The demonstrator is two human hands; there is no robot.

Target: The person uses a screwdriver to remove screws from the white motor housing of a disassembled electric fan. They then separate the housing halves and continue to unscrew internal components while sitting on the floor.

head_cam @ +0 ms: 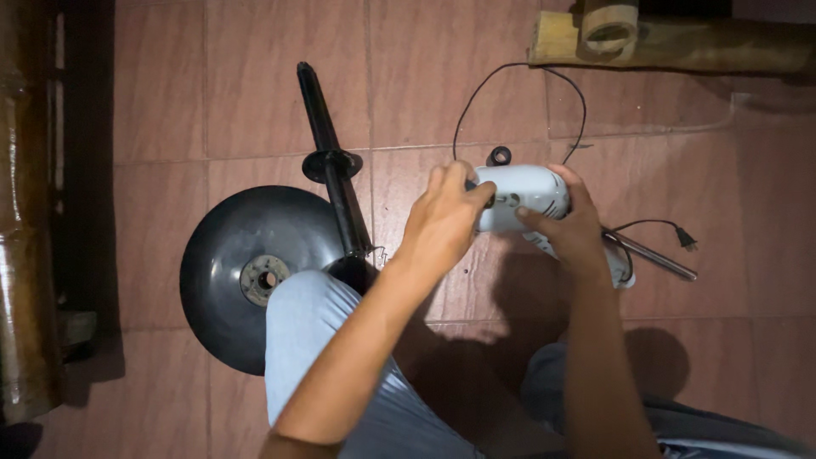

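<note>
Both hands grip a white motor housing (520, 197) over the tiled floor (255, 102).

The housing sits just right of frame centre; the left hand (442, 223) pinches its near end, the right hand (574, 228) wraps its far side. At eleven o'clock from it lies a black pole (327, 149), at nine o'clock a round black base (246, 246); at three o'clock, a black cord (654, 224) with plug.
</note>
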